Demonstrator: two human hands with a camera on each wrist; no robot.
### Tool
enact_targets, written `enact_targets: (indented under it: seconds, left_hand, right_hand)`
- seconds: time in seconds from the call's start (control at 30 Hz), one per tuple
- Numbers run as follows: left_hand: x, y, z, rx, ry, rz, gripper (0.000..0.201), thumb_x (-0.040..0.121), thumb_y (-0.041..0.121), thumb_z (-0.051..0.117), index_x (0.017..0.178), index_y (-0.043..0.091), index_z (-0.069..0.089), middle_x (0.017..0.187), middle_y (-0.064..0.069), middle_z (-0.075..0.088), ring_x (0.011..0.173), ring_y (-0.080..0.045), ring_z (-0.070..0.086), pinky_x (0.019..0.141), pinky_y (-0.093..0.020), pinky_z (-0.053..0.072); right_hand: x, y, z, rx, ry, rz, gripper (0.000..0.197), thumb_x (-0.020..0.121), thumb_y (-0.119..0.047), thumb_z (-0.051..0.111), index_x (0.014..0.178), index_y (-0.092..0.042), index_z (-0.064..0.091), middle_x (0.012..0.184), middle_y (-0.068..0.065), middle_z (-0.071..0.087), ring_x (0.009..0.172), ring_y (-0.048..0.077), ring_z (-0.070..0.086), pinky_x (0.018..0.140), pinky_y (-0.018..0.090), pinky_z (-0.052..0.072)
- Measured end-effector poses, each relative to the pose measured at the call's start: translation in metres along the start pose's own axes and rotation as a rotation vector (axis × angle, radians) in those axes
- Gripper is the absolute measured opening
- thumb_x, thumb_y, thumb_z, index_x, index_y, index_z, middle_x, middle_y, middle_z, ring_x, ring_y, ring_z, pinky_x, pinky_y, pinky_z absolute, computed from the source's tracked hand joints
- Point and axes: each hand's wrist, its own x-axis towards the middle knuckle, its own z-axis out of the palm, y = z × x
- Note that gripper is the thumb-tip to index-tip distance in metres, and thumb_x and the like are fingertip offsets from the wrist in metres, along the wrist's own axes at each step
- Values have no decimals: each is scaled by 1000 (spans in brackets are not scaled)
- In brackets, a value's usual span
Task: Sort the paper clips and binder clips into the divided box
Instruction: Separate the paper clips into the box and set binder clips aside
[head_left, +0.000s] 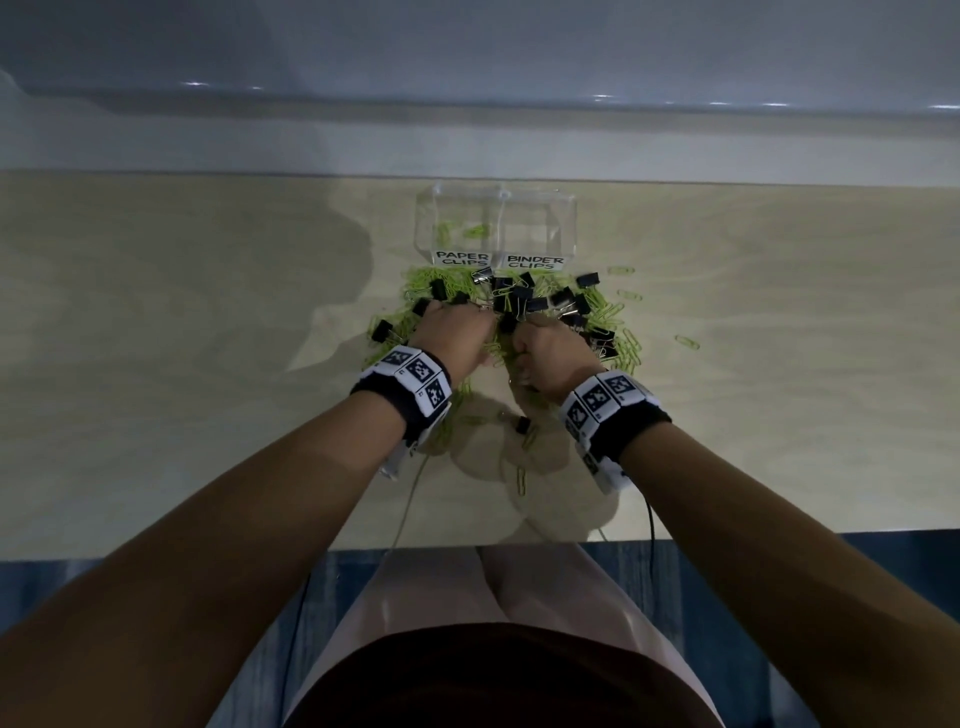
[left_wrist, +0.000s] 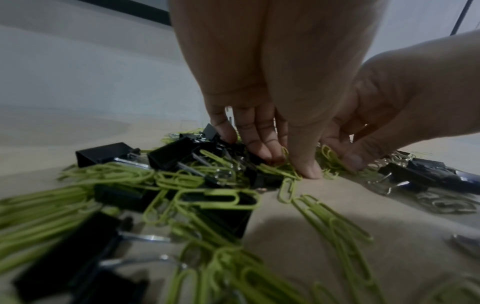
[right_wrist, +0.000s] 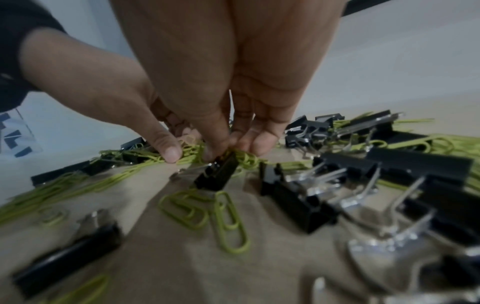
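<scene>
A clear divided box (head_left: 569, 223) stands at the table's far side, labelled PAPER CLIPS on the left and BINDER CLIPS on the right. A few green clips lie in its left compartment. In front of it spreads a mixed pile of green paper clips (head_left: 605, 304) and black binder clips (head_left: 535, 304). Both hands are down in the pile, close together. My left hand (left_wrist: 285, 162) has its thumb tip on the table and pinches green paper clips (left_wrist: 275, 166) against its fingers. My right hand (right_wrist: 233, 150) pinches a black binder clip (right_wrist: 219, 173) tangled with green clips.
Loose paper clips (head_left: 687, 341) lie scattered to the right of the pile, and a few more sit near the table's front edge (head_left: 520, 480). Binder clips (right_wrist: 293, 197) crowd the table just right of my right hand. Behind the box is the table's back edge.
</scene>
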Motion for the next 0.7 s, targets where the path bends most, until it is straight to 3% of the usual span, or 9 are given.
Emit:
enact_targets:
  seconds: [0.1, 0.17, 0.27, 0.33, 0.43, 0.53, 0.63, 0.7]
  left_hand:
    - [-1, 2, -1, -12, -23, 9, 11, 87, 18, 61, 95, 12, 60, 96, -5, 63, 92, -26, 57, 98, -42, 32]
    - [-2, 2, 0, -17, -25, 47, 8, 88, 13, 57, 93, 10, 61, 94, -6, 63, 89, -26, 58, 93, -40, 41]
    - [-7, -2, -1, -153, -30, 81, 7, 89, 10, 55, 92, 8, 61, 92, -8, 64, 83, -24, 60, 73, -34, 49]
    - [-10, -8, -6, -317, -24, 72, 6, 89, 13, 58, 92, 9, 61, 90, -5, 64, 79, -20, 60, 70, -31, 50]
    - [-11, -20, -22, -572, 73, 50, 7, 88, 17, 61, 88, 11, 59, 83, 0, 63, 75, -14, 60, 70, -27, 50]
    - [-2, -31, -45, -785, 222, -55, 6, 88, 20, 61, 89, 15, 57, 86, 0, 65, 77, -12, 63, 69, -20, 51]
    - [18, -40, -66, -831, 381, -153, 7, 87, 16, 63, 89, 11, 58, 86, -2, 65, 76, -13, 63, 64, -17, 48]
    - [30, -44, -74, -810, 465, -208, 7, 84, 12, 65, 88, 9, 60, 87, -6, 67, 77, -17, 64, 67, -24, 52]
  right_hand:
    - [2, 6, 1, 26, 7, -3, 9, 80, -3, 55, 84, -10, 54, 102, 8, 49, 83, 23, 52, 65, 31, 45]
    - [2, 10, 3, 82, 16, 5, 13, 82, -2, 54, 79, -14, 51, 95, 3, 50, 80, 21, 53, 66, 28, 44]
    - [-2, 18, 2, 248, 56, 61, 19, 84, -1, 57, 75, -18, 54, 81, -6, 57, 75, 14, 58, 59, 8, 39]
    - [-3, 21, -5, 406, 96, 121, 21, 83, -1, 61, 73, -18, 57, 73, -12, 58, 68, 3, 57, 55, 1, 37]
    - [1, 15, -28, 605, 185, 123, 18, 81, 0, 64, 72, -15, 62, 68, -6, 64, 62, 2, 58, 63, 15, 47]
    - [18, 0, -60, 700, 304, 96, 6, 84, -5, 64, 79, -8, 63, 76, 2, 68, 69, 8, 64, 65, 17, 55]
    - [51, -16, -84, 631, 425, 75, 4, 84, -9, 64, 81, -10, 62, 78, -1, 67, 73, 8, 65, 66, 19, 56]
    - [75, -22, -88, 595, 460, 103, 8, 82, -10, 67, 77, -15, 63, 78, -3, 67, 74, 9, 65, 69, 22, 56]
